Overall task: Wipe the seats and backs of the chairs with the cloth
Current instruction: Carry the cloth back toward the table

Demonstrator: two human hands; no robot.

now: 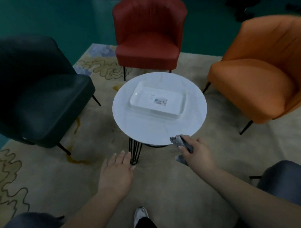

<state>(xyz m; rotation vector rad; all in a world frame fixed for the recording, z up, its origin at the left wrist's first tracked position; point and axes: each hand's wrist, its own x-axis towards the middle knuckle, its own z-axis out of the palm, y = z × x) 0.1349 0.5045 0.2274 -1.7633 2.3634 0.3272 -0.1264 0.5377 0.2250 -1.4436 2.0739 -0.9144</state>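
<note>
We note our right hand (197, 151) gripping the grey cloth (182, 144), fingers curled round it, bunched ends showing above and below the fist. Just beyond that grip lies the near edge of the round white table (147, 125), bearing a white tray (139, 102). Our left hand (117, 171), fingers straight, hovers apart over the rug (50, 177). Past the table stand the red chair (148, 37), the orange chair (265, 74) to the right and the dark green chair (28, 90) to the left, with rug gaps between.
</note>
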